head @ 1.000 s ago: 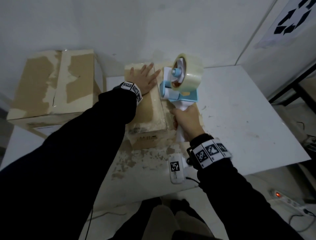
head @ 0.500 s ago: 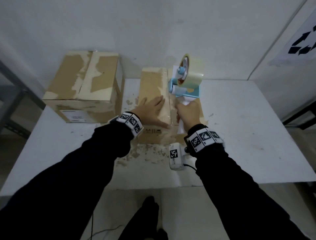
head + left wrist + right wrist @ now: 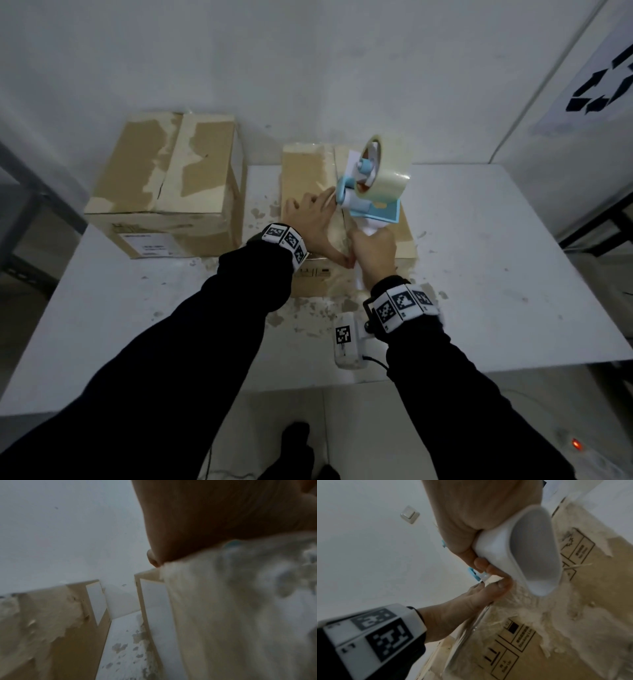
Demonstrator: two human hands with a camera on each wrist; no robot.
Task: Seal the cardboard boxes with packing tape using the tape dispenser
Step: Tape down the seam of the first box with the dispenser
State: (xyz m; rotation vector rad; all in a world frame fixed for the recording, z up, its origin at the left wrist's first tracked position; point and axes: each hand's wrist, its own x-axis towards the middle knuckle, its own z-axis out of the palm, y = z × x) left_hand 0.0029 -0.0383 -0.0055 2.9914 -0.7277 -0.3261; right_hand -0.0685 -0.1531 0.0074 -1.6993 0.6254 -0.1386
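A small cardboard box (image 3: 305, 174) with torn, peeling paper stands mid-table; its printed front face shows in the right wrist view (image 3: 573, 635). My right hand (image 3: 373, 253) grips the white handle (image 3: 522, 545) of the blue and white tape dispenser (image 3: 370, 192), which carries a clear tape roll above the box top near the centre seam. My left hand (image 3: 310, 222) lies flat on the box top with fingers spread, fingertips up against the dispenser's front roller and thumb next to my right hand. In the left wrist view the palm (image 3: 223, 513) presses on the box top (image 3: 223, 615).
A larger box (image 3: 164, 171) with closed flaps stands at the left against the wall, a narrow gap (image 3: 123, 642) between the boxes. The white table (image 3: 479, 257) has paper scraps near the box. A power strip (image 3: 575, 445) lies on the floor at the right.
My left hand came from the box's far end to its near half, and its fingertips now reach the dispenser's front. The right hand kept its grip on the handle.
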